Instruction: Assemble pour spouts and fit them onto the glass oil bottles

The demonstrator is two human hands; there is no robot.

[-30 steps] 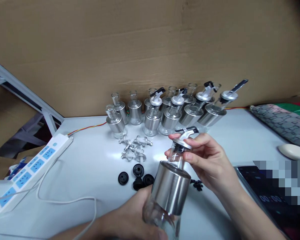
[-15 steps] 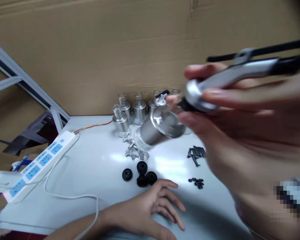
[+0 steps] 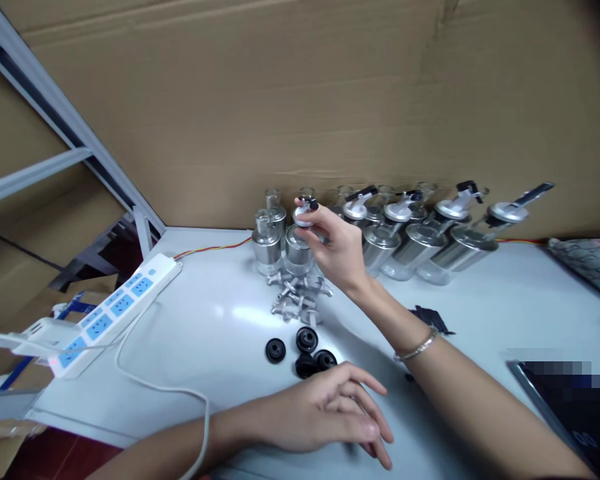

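My right hand (image 3: pixel 337 240) reaches to the back row, its fingers closed around a silver lidded top (image 3: pixel 303 215) with a small black lever. That top sits at the neck of a glass bottle with a metal sleeve (image 3: pixel 297 250); whether the hand presses or lifts it I cannot tell. My left hand (image 3: pixel 333 410) hovers low over the front of the table, fingers spread and holding nothing. Just beyond it lie several black round caps (image 3: pixel 307 340). Small silver lever-shaped fittings (image 3: pixel 295 293) are heaped between these caps and the bottles.
More sleeved bottles (image 3: pixel 433 243), some with levered tops, line the cardboard wall (image 3: pixel 280 100). At left is a white power strip (image 3: pixel 111 313) with a trailing cable (image 3: pixel 155 387). Black pieces (image 3: pixel 433 319) lie beyond my right forearm. A dark-screened device (image 3: pixel 555 400) is at right.
My right hand has moved from close to the camera back to the bottle row, with the levered top still in its fingers. My left hand stays spread in about the same place.
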